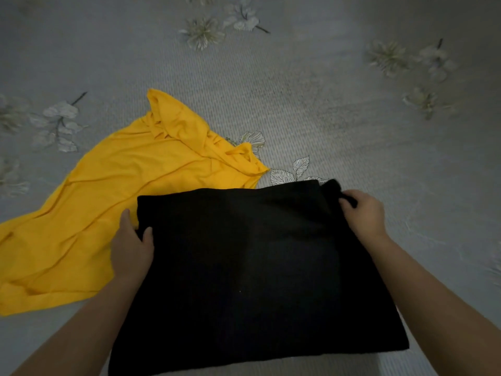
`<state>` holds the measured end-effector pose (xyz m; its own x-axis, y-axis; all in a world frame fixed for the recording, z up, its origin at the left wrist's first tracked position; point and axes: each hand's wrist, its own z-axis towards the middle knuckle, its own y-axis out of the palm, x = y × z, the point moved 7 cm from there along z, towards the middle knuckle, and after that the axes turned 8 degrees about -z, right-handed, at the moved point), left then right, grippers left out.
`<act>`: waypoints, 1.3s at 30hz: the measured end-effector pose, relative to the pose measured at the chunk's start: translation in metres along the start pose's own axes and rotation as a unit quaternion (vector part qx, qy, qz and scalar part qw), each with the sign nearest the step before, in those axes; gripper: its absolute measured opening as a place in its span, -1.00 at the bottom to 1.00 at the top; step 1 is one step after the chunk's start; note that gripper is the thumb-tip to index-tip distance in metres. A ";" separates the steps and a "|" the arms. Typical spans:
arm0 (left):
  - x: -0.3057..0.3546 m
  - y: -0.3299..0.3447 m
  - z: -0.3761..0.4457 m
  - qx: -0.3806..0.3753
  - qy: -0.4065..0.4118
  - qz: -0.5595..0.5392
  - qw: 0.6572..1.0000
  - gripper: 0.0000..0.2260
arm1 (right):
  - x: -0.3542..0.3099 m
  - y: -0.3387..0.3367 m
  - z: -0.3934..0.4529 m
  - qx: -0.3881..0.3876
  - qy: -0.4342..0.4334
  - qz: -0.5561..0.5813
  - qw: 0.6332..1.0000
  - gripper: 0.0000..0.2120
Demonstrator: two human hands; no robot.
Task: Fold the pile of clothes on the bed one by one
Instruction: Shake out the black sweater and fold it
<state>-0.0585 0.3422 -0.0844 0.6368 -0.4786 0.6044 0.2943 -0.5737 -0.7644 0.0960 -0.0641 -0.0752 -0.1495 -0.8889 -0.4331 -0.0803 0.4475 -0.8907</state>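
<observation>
A black garment [244,267] lies spread as a broad rectangle on the bed, close in front of me. My left hand [132,245] grips its far left corner, thumb on top and fingers under the edge. My right hand [363,213] pinches a bunched bit of the same cloth at the far right corner. A yellow garment [108,202] lies loose and crumpled to the left, its near edge tucked under the black one.
The bed is covered by a grey sheet [325,104] printed with pale flowers. It stretches away in front and to the right of the clothes.
</observation>
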 end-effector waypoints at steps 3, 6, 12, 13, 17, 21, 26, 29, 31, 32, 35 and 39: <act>0.003 0.000 0.014 0.010 0.022 -0.006 1.000 -0.51 | 0.018 -0.011 0.017 0.059 0.087 0.065 0.992 -0.73; -0.003 -0.003 0.027 0.025 0.018 0.032 0.999 -0.53 | 0.031 0.002 0.024 0.013 0.103 -0.023 0.994 -0.62; -0.029 -0.002 -0.001 0.054 -0.011 0.094 0.994 -0.48 | 0.026 0.006 -0.025 0.040 0.032 -0.110 0.993 -0.48; -0.035 0.001 -0.013 0.046 -0.015 0.090 0.995 -0.46 | 0.028 0.004 -0.043 0.046 0.027 -0.108 0.993 -0.46; -0.068 0.011 -0.071 0.006 -0.079 0.089 0.993 -0.40 | 0.069 0.008 -0.122 -0.002 0.137 -0.104 0.985 -0.26; -0.082 0.017 -0.112 -0.037 -0.062 0.140 0.987 -0.40 | 0.085 0.021 -0.176 -0.044 0.194 -0.099 0.975 -0.23; -0.080 0.010 -0.120 -0.074 -0.066 0.148 0.984 -0.43 | 0.103 0.024 -0.166 -0.098 0.178 -0.118 0.972 -0.29; -0.076 0.007 -0.133 -0.081 -0.067 0.151 0.983 -0.42 | 0.119 -0.005 -0.137 -0.074 0.139 -0.168 0.973 -0.28; -0.074 0.014 -0.150 -0.105 -0.081 0.164 0.977 -0.41 | 0.132 -0.023 -0.116 -0.064 0.136 -0.196 0.969 -0.26; -0.069 0.018 -0.158 -0.109 -0.081 0.174 0.975 -0.41 | 0.139 -0.029 -0.107 -0.067 0.140 -0.216 0.964 -0.25; -0.034 0.034 -0.173 -0.107 -0.034 0.208 0.972 -0.41 | 0.152 -0.032 -0.094 -0.083 0.137 -0.269 0.950 -0.21; 0.040 0.078 -0.164 -0.131 0.096 0.251 0.954 -0.46 | 0.155 -0.029 -0.093 -0.058 0.191 -0.162 0.966 -0.17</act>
<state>-0.1271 0.1689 -0.0834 0.5009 -0.8352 0.2269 -0.2177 -0.3753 -0.9010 -0.0166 -0.2056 -0.1041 -0.4485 -0.8932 -0.0321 -0.2901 0.1794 -0.9400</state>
